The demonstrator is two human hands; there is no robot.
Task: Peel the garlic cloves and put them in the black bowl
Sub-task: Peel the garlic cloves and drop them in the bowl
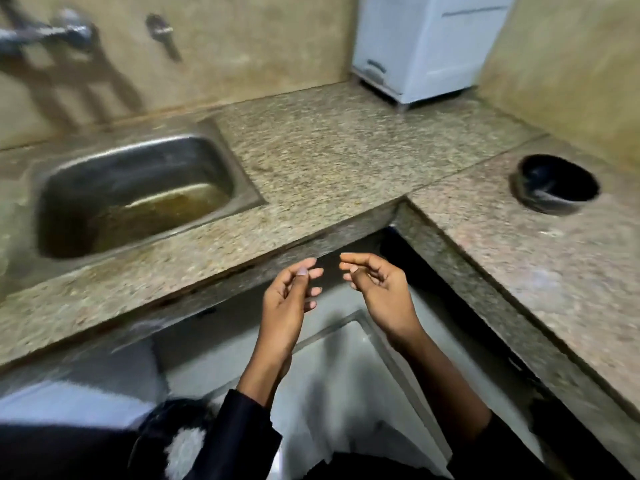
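The tap [52,32] at far left is blurred and cut by the edge. I cannot tell what lies inside the black bowl [557,183], nor whether my fingertips [346,266] pinch anything; my sleeves run off the near edge.

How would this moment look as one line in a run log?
left hand: loosely curled, empty | right hand: loosely curled, empty | both off the counter edge | black bowl: right counter | garlic: not seen

Granite counter [329,157], black bowl [557,184], perhaps empty
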